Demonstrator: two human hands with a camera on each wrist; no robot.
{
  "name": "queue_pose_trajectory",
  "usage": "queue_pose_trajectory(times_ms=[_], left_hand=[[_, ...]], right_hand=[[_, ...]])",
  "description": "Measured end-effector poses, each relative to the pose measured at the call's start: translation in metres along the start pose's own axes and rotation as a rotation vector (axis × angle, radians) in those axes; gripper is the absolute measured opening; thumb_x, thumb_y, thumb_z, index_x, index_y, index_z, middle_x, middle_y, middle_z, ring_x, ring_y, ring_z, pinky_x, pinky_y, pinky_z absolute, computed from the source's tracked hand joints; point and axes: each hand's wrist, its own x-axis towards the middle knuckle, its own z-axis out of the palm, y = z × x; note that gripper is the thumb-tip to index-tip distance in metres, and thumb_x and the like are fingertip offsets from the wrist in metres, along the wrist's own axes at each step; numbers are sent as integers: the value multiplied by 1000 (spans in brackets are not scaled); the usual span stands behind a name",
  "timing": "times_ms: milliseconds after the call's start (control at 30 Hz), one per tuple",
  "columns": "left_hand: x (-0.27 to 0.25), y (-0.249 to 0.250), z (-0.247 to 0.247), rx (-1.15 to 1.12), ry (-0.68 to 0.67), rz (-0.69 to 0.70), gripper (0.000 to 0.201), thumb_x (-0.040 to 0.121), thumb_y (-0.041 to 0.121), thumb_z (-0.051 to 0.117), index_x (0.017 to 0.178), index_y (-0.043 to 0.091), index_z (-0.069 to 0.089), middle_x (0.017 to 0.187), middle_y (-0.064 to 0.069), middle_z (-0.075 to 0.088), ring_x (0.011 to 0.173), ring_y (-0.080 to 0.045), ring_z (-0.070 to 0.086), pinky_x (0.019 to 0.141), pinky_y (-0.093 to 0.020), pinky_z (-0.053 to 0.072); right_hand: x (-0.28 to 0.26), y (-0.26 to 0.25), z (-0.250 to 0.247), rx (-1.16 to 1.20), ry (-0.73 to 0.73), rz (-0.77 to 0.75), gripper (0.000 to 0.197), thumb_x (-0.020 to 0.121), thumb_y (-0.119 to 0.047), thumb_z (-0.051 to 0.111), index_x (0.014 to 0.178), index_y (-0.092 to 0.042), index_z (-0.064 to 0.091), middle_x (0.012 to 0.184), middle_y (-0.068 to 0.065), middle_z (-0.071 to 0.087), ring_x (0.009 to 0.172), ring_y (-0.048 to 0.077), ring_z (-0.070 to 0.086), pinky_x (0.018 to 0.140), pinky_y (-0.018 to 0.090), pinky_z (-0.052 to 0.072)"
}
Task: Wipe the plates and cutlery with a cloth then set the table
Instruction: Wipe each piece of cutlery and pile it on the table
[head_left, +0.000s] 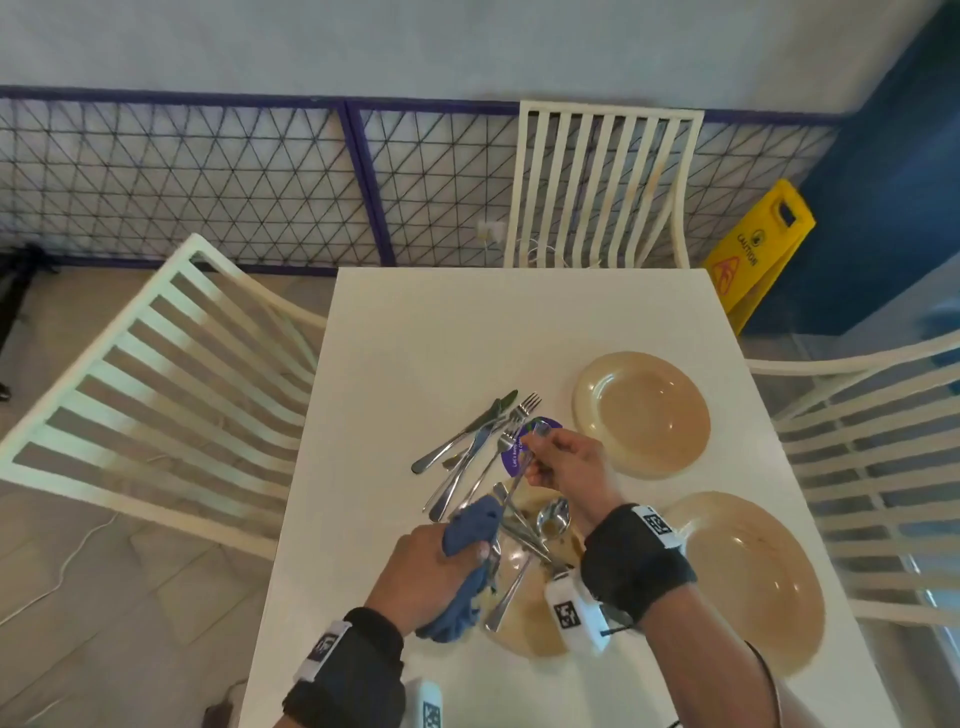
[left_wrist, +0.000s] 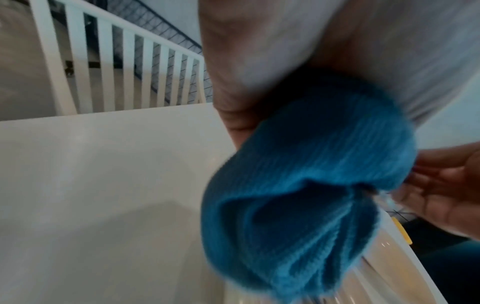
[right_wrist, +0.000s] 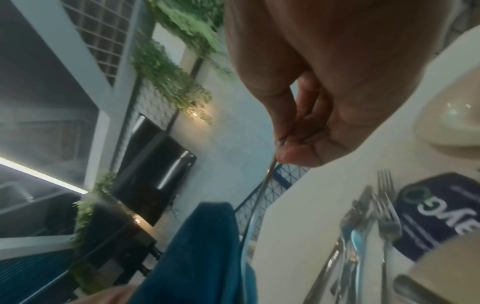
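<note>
head view showed the left hand (head_left: 415, 577) curled round a bunched blue cloth (head_left: 467, 556), which wrapped the lower end of a spoon (head_left: 519, 478) whose upper end the right hand (head_left: 563, 460) pinched between thumb and fingertips. below them a beige plate (head_left: 524, 623) held a spoon, a knife and other cutlery; two more plates (head_left: 641, 413) lay on the white table (head_left: 415, 332), one far right, one near right, both bare. loose forks and knives (head_left: 467, 447) lay beside a purple round card (head_left: 519, 457). left wrist view was blurred: fingers closed on the cloth (left_wrist: 311, 174) over the table (left_wrist: 91, 164). right wrist view showed fingertips (right_wrist: 293, 154) pinching the thin metal stem (right_wrist: 262, 185), the cloth (right_wrist: 202, 246) below, forks (right_wrist: 384, 209) on the table.
</note>
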Motion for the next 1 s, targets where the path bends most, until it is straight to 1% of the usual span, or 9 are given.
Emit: queue_pose_trajectory(times_ms=[167, 333, 500, 633, 700, 767, 833, 933, 1000], left_hand=[[8, -40, -35, 117, -40, -70, 16, 94, 27, 64, 106, 18, 68, 97, -1, 74, 91, -14, 69, 87, -29, 53], [0, -74, -61, 16, 62, -179, 14, 88, 25, 70, 101, 25, 69, 89, 3, 75, 84, -10, 69, 77, -26, 54], [-9, -99, -69, -76, 35, -243, 13, 84, 27, 69, 96, 30, 68, 82, 3, 77, 75, -14, 74, 80, -41, 62], [-13, -105, -64, -117, 27, -247, 16, 82, 34, 69, 97, 30, 69, 72, 2, 74, 68, -20, 73, 80, -45, 62], [-14, -104, -60, -121, 27, -240, 14, 82, 33, 69, 96, 29, 68, 71, 2, 74, 69, -20, 73, 81, -46, 62], [-16, -101, -55, -118, 26, -228, 12, 85, 29, 70, 96, 28, 68, 71, 3, 74, 68, -17, 72, 81, -45, 61], [-17, -96, -50, -129, 22, -211, 12, 86, 27, 70, 98, 27, 68, 67, 4, 72, 64, -15, 70, 80, -44, 62], [-19, -91, -44, -147, 3, -185, 13, 89, 26, 70, 102, 24, 67, 68, 3, 72, 62, -14, 69, 78, -43, 62], [-21, -88, -41, -138, 8, -168, 12, 90, 25, 70, 102, 25, 67, 73, 0, 74, 67, -16, 71, 78, -43, 61]], right_hand=[[44, 35, 22, -17, 75, 128, 18, 96, -10, 62, 93, 6, 70, 69, 10, 61, 58, 14, 56, 61, 25, 55], [89, 54, 32, -88, 128, 224, 14, 98, -7, 59, 93, -2, 71, 80, 16, 67, 62, 17, 60, 64, 28, 57], [108, 56, 40, -152, 102, 315, 11, 97, 1, 57, 100, 3, 67, 80, 17, 66, 64, 23, 62, 62, 28, 60], [118, 58, 32, -336, 84, 354, 12, 92, -3, 63, 97, 4, 71, 79, 16, 70, 73, 29, 63, 81, 40, 58], [117, 58, 22, -473, 66, 330, 11, 87, -8, 66, 83, -9, 77, 77, 15, 75, 75, 29, 70, 86, 42, 60], [105, 51, 12, -615, 55, 283, 14, 83, -11, 68, 72, -15, 75, 71, 11, 75, 69, 25, 71, 81, 43, 62], [85, 41, 3, -662, 53, 230, 14, 85, -9, 67, 72, -11, 72, 69, 8, 72, 63, 22, 68, 75, 41, 62], [50, 43, -17, -763, 45, 174, 13, 90, -15, 64, 80, -13, 73, 76, 1, 72, 66, 17, 68, 61, 27, 56], [27, 55, -33, -941, 27, 150, 17, 90, -23, 62, 80, -21, 75, 78, -1, 73, 70, 16, 70, 62, 24, 54]])
